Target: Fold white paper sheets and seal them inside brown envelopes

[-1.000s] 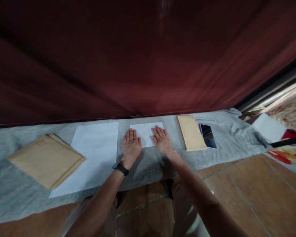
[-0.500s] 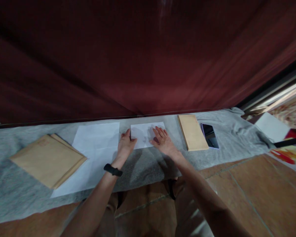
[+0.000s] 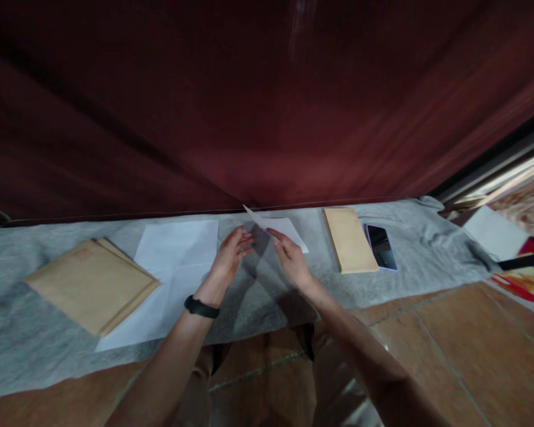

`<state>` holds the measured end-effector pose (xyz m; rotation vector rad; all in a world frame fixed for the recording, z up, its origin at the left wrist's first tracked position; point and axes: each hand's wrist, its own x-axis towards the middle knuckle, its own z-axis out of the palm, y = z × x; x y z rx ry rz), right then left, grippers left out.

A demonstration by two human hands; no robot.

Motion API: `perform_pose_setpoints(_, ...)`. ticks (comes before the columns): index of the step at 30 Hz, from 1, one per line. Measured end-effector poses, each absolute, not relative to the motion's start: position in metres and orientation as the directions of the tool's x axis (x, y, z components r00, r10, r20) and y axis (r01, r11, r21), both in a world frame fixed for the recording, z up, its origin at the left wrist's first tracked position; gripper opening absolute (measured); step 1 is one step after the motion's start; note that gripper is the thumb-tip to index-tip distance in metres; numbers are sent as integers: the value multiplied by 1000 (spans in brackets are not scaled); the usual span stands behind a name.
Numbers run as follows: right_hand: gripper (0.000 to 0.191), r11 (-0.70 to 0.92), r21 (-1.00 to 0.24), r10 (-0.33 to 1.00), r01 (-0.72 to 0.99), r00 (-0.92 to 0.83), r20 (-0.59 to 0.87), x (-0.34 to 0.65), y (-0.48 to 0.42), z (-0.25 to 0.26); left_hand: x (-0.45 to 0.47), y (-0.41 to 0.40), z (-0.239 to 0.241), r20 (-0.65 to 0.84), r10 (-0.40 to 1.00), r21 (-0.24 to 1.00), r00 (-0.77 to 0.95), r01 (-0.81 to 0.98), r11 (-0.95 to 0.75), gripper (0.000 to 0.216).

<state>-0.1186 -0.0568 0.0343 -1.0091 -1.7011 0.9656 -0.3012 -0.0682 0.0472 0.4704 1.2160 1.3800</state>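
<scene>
A small folded sheet of white paper (image 3: pixel 291 230) is partly lifted off the grey cloth, with one panel tilted up toward the far side. My right hand (image 3: pixel 292 256) grips its near edge between thumb and fingers. My left hand (image 3: pixel 232 252), a dark band on its wrist, hovers to the left of the folded paper with fingers apart and nothing in them. Beside it on the left lie large white sheets (image 3: pixel 182 243) with a crease across them. Part of the folded paper is hidden behind my right fingers.
Brown envelopes (image 3: pixel 89 284) overlap the white sheets at left. On the right lie a stack of smaller brown envelopes (image 3: pixel 350 240) and a phone (image 3: pixel 381 246). Everything rests on a grey cloth (image 3: pixel 422 249). A dark red curtain (image 3: pixel 267 118) hangs behind; tiled floor (image 3: pixel 427 332) shows in front.
The folded paper, flat under both hands before, is now raised and tilted in my right hand. My left hand has let go of its left edge and opened.
</scene>
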Motion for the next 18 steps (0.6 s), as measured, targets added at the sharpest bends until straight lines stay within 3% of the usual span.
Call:
perform_pose_setpoints(3,40,148,-960,987,-237,-18,157,-112,-50,49,-303,-66,44,-386,852,871,-354,-444,211,39)
perform_pose_setpoints(6,51,-6,-906,1000,-424,17,-14,-103,-47,53,-302,-64,42,-362,859,878,-363,-442,183,46)
perform_pose_setpoints(11,46,-101,-948,994,-301,1,-106,-96,-46,24,-298,-68,43,-278,921,917,-272,-362,170,67)
perform_pose_setpoints(15,37,-136,-987,988,-85,68,-142,-92,-38,-8,-303,-72,33,-255,927,967,-275,-84,241,53)
perform_pose_setpoints(18,47,-161,-987,974,-21,157,-162,-83,-29,-17,-310,-71,22,-203,933,949,-297,175,263,41)
